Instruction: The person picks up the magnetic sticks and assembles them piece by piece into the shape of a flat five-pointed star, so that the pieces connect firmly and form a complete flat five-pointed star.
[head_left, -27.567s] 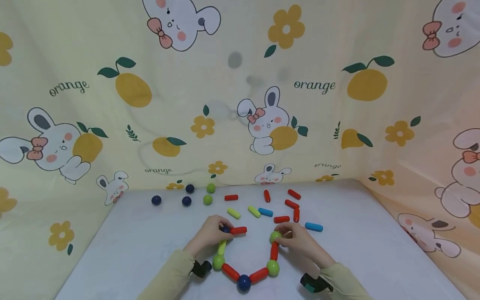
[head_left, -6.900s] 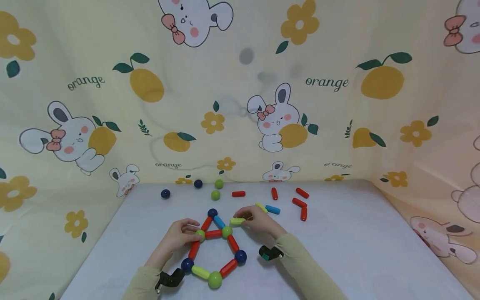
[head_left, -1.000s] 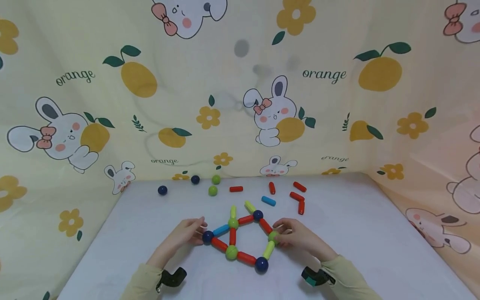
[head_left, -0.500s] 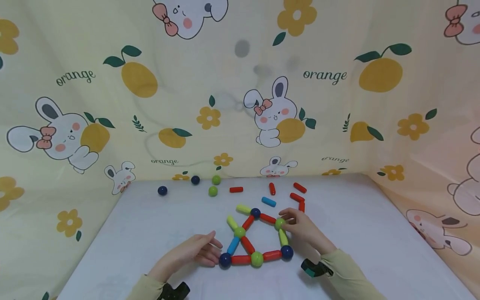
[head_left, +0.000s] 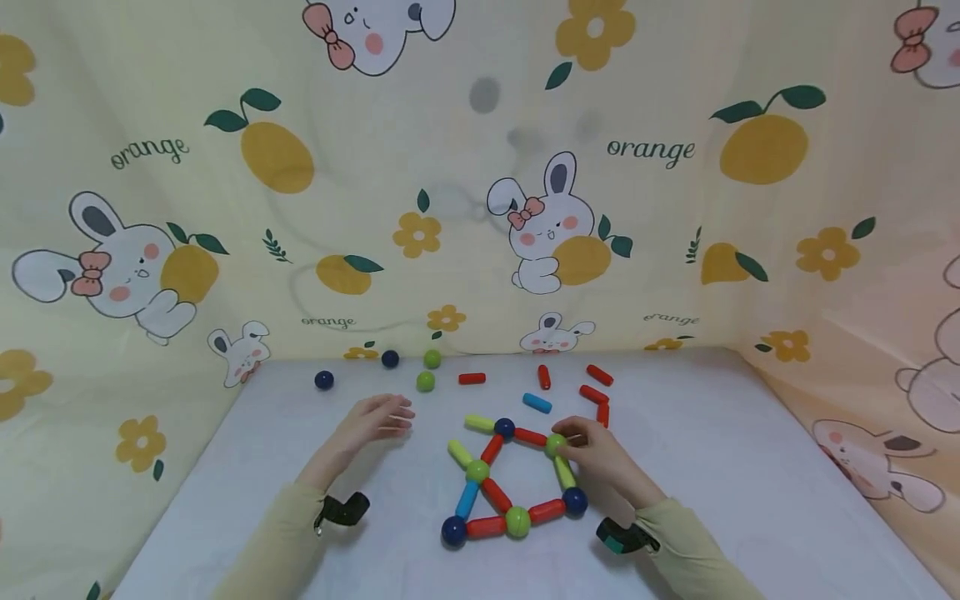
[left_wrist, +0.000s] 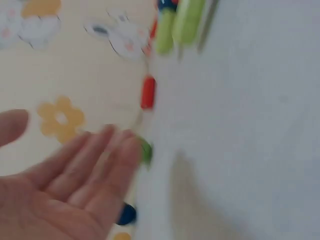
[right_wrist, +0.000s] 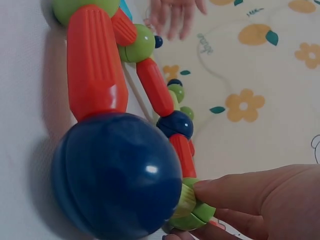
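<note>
A linked frame of balls and short rods [head_left: 496, 495] lies on the table in front of me. Thumb and fingers of my right hand [head_left: 600, 454] pinch the green ball [head_left: 555, 445] at its upper right corner; the right wrist view shows this grip from the side, past a large navy ball [right_wrist: 117, 175]. From that green ball a yellow-green rod [head_left: 564, 473] runs down to the navy ball. Two more yellow-green rods, an upper one [head_left: 479, 423] and a lower one [head_left: 459, 453], stick out at the left. My left hand [head_left: 367, 429] hovers left of the frame, fingers extended, holding nothing.
Loose navy balls [head_left: 324, 380] and green balls [head_left: 425, 381] sit toward the back left. Several red rods [head_left: 472, 378] and one blue rod [head_left: 537, 402] lie behind the frame. A patterned cloth [head_left: 450, 183] hangs behind the table.
Over the last second the frame has turned, its blue-rod side swinging toward me. My left hand has come off the navy ball and moved up and left. Earlier, the frame had fewer pieces.
</note>
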